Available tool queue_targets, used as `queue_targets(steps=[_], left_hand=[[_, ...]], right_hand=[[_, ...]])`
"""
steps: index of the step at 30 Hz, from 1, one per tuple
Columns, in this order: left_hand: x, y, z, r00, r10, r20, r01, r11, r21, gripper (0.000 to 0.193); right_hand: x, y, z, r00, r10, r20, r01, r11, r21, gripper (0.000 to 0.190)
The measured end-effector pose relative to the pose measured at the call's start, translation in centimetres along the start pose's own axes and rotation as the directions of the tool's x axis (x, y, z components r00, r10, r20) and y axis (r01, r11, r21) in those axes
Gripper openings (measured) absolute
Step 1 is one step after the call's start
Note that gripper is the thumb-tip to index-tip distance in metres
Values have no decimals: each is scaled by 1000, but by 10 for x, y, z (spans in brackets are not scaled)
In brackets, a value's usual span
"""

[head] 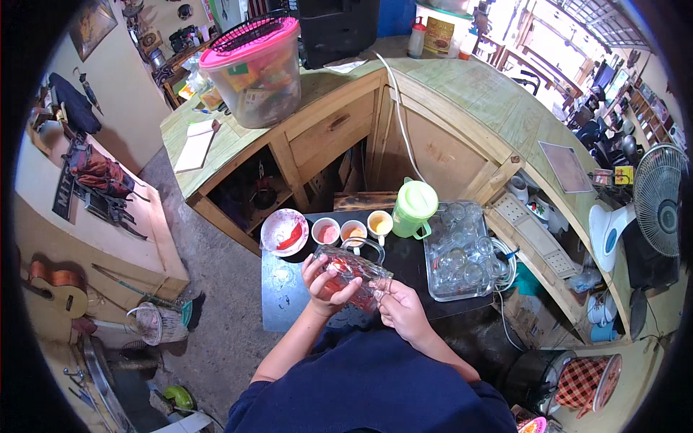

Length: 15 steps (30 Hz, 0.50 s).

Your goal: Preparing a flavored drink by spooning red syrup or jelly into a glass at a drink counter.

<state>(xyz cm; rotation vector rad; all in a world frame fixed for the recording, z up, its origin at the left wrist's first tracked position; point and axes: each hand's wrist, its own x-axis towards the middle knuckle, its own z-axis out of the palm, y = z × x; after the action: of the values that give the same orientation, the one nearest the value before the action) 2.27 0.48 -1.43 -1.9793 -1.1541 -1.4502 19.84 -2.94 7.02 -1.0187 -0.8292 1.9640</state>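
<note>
My left hand (329, 287) is wrapped around a clear glass pitcher (346, 265), tilted over the dark table (392, 265), with red contents showing through its wall. Its handle points away from me. At the pitcher's right end, the fingers of my right hand (401, 309) close on its edge or on something clear there; which one is unclear. Beyond the pitcher stand a bowl (273, 227) with a red spatula-like utensil (291, 237) and three cups: one with pink contents (327, 234), one orange (354, 233), one yellow (380, 223).
A lidded green plastic pitcher (414, 208) stands behind the cups. To the right, a clear tray (433, 289) holds several glass mugs (455, 260). An L-shaped wooden counter (330, 140) bounds the far side, bearing a pink-lidded tub (260, 81) and a fan (658, 200).
</note>
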Motion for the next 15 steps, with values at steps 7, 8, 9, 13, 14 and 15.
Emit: queue_targets(steps=[7, 8, 9, 13, 14, 15], left_hand=[[3, -8, -4, 1000, 27, 8, -27, 1000, 2, 45], [3, -11, -5, 1000, 27, 8, -27, 1000, 2, 45], [3, -13, -7, 998, 52, 33, -53, 998, 16, 43], [1, -19, -7, 991, 116, 67, -117, 993, 10, 41], [2, -19, -8, 991, 116, 67, -117, 993, 9, 41], [3, -18, -8, 989, 130, 67, -131, 991, 18, 41]], right_hand=[[0, 11, -10, 996, -47, 72, 40, 995, 91, 22], [-1, 12, -13, 992, -65, 111, 53, 993, 108, 23], [-1, 13, -16, 992, -64, 112, 52, 993, 107, 23], [-5, 12, -20, 993, -71, 92, 62, 993, 99, 21], [-6, 12, -20, 995, -69, 68, 61, 992, 107, 21], [-7, 13, -21, 995, -69, 68, 61, 992, 108, 21]])
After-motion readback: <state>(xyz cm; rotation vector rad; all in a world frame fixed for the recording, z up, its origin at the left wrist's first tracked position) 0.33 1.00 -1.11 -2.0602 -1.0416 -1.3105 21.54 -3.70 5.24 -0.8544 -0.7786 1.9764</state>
